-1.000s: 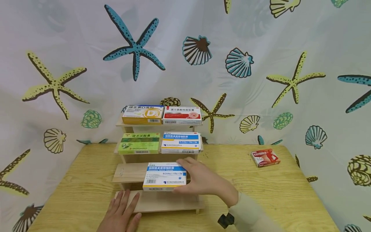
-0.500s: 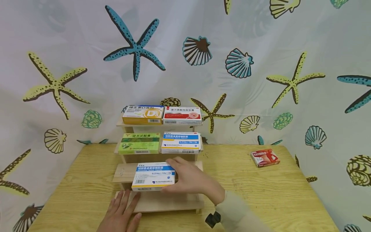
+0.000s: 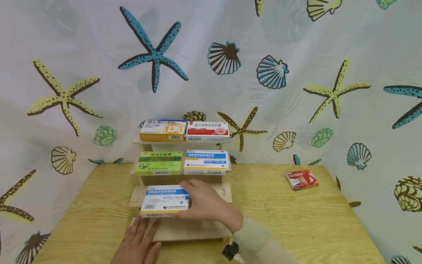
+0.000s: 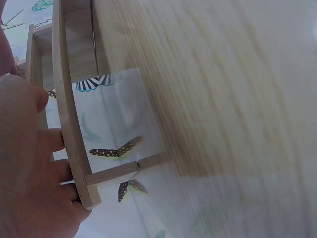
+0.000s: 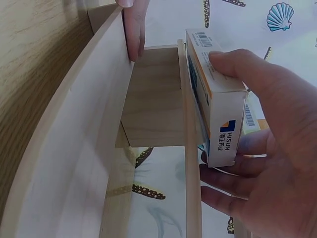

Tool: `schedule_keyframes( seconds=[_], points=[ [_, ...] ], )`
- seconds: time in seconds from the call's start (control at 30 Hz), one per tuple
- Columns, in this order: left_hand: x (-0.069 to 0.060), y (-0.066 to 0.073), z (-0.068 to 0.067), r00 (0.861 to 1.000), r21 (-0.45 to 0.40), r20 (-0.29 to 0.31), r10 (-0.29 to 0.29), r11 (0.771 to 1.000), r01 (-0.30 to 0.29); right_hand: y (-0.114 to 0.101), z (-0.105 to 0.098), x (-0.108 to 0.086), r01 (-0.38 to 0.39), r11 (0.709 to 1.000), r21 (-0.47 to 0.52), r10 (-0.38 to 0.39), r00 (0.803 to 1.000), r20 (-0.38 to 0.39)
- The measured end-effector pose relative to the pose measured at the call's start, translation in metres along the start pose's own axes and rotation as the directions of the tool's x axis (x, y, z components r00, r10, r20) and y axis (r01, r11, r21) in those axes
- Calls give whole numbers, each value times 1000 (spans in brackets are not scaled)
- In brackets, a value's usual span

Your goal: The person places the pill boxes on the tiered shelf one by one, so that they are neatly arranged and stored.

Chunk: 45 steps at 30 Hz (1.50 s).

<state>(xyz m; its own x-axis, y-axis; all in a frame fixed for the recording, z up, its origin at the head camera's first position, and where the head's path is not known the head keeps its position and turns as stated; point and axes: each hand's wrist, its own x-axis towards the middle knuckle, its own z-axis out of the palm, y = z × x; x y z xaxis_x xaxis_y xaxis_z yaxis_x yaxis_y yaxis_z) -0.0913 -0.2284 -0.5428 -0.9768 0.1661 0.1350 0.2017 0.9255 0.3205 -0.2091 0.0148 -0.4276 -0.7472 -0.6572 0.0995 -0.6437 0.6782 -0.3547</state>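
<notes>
My right hand [image 3: 206, 205] grips the right end of a white and blue medicine box [image 3: 165, 201], thumb on its front edge and fingers behind. In the head view the box covers the left part of the third tier of a wooden step rack [image 3: 184, 231]. The right wrist view shows the same carton [image 5: 218, 99] against a tier's edge, thumb pressing one side. My left hand [image 3: 136, 242] rests with spread fingers on the left end of the lowest tier. In the left wrist view that hand [image 4: 34, 163] lies along the rack's board [image 4: 69, 109], fingertips partly hidden behind it.
The upper tiers bear an orange and white vitamin D box [image 3: 163, 131], a red and white box [image 3: 207, 131], a green box [image 3: 159, 163] and another blue and white box [image 3: 206, 162]. A red box [image 3: 302, 179] lies right on the wooden table [image 3: 280, 212]. A patterned curtain [image 3: 230, 95] hangs behind.
My right hand has slid the white and blue medicine box leftward along the third tier. The left hand stays where it was on the lowest tier.
</notes>
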Motion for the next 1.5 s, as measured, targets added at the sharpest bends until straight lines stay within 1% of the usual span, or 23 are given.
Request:
schedule_keyframes(
  seconds=[0.07, 0.13, 0.23, 0.3, 0.33, 0.47, 0.53, 0.6, 0.73, 0.9, 1.07, 1.23, 1.5],
  points=[
    [0, -1, -1, 1000, 5, 7, 0, 1000, 0, -1, 2, 4, 8, 1000, -12, -8, 1000, -2],
    [0, -1, -1, 1000, -10, 16, -2, 1000, 2, -3, 4, 6, 10, 1000, -14, -10, 1000, 1],
    [0, -2, -1, 1000, -2, 10, 7, 1000, -7, -6, 4, 10, 0, 1000, -10, 1, 1000, 13],
    [0, -2, -1, 1000, -22, 19, 2, 1000, -1, -8, 5, 12, -6, 1000, -13, 6, 1000, 17],
    [0, -2, 0, 1000, -12, 12, 6, 1000, -6, -8, 5, 14, -8, 1000, -18, 8, 1000, 15],
    [0, -2, 0, 1000, -25, 23, -2, 1000, 2, -9, 8, 19, -5, 998, -55, 6, 1000, 10],
    [0, -1, 0, 1000, 5, 7, 7, 1000, -7, -10, 9, 20, -5, 997, -72, 6, 1000, 11],
    [0, -1, 0, 1000, 17, -1, 10, 1000, -10, -10, 11, 21, -4, 997, -79, 5, 1000, 13],
    [0, 0, 1, 999, 48, -30, 28, 998, -27, -11, 13, 22, -9, 999, -34, 10, 1000, 19],
    [0, 0, 0, 999, 44, -31, 31, 999, -30, -9, 16, 22, -13, 998, 57, 12, 1000, 23],
    [0, 1, -1, 999, 65, -39, 35, 997, -33, -11, 19, 21, -17, 993, 114, 16, 1000, 11],
    [0, 1, -2, 999, 62, -30, 30, 998, -28, -12, 20, 21, -14, 990, 139, 13, 1000, 11],
    [0, 1, 0, 998, 74, -42, 38, 997, -34, -12, 21, 22, -18, 989, 148, 16, 1000, 13]
  ],
)
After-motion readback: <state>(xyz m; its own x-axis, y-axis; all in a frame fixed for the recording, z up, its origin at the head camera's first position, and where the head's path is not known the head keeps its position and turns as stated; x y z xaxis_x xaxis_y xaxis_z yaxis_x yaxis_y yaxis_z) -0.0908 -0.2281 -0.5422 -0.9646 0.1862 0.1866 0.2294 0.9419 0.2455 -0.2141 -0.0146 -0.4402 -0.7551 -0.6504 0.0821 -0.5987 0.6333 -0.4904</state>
